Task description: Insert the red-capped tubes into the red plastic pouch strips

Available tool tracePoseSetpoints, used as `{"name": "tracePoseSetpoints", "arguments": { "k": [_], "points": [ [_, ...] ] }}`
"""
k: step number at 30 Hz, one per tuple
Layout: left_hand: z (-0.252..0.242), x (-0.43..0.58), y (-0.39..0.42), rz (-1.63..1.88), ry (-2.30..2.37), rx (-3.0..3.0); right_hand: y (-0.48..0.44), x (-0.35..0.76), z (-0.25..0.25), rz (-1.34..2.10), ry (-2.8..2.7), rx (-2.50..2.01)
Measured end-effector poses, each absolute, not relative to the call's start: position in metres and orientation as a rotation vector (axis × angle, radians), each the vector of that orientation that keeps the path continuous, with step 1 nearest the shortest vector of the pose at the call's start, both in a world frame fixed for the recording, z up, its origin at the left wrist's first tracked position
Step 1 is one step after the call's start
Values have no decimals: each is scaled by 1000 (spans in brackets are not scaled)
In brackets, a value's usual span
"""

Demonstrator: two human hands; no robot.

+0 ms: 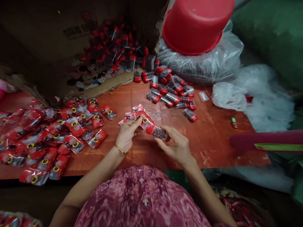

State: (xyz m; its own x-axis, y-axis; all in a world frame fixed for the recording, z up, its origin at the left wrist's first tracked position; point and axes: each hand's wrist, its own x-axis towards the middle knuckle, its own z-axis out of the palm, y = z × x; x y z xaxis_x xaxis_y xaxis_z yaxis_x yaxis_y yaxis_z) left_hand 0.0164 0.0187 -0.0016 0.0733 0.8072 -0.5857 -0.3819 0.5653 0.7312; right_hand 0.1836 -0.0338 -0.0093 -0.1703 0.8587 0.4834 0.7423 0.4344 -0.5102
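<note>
1. Two hands are at work over the red table (203, 140): our left hand (127, 134) pinches a red printed packet (146, 118) between thumb and fingers, closed on its edge
2. Our right hand (177, 145) curls thumb and fingers around the dark end of a small jar (158, 131), parted only by its width; its red end meets the packet's clear mouth, though we cannot tell whether it is inside
3. To do this well, we should keep the jar in line with the packet, hold the mouth wide with the left thumb and push gently, since thin plastic could split
4. More flat packets (131, 115) lie just beyond our left fingers, and loose jars (173, 89) farther back
5. On the cardboard box (31, 36) we see dark characters, seemingly Chinese, too dim to read, and Mickey Mouse on its flap (102, 79); the packets' small print is illegible
</note>
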Motion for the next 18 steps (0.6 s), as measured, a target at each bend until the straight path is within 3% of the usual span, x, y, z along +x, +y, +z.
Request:
{"name": "tracePoseSetpoints", "arguments": {
  "k": [18],
  "points": [
    [-4, 28, 15, 1144, 987, 396, -20, 142, -24, 340, -1637, -1462]
  ]
}}
